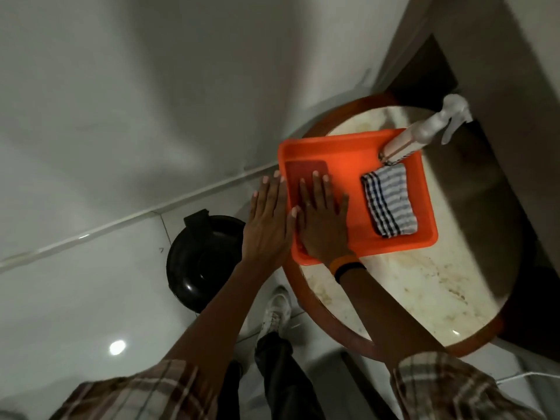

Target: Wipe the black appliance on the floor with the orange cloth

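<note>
Resting: two hands [324, 219]; two cloths [306, 174]; one tray [342, 153].

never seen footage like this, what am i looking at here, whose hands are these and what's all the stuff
One picture, from a camera worn on a person's head, looking down. No robot: both hands are bare. The right hand lies flat on a folded orange cloth in an orange tray; the left hand hovers open by the tray's edge. Neither hand grips anything. The tray also holds a checked cloth and a spray bottle, on a round table. The black appliance sits on the floor.
</note>
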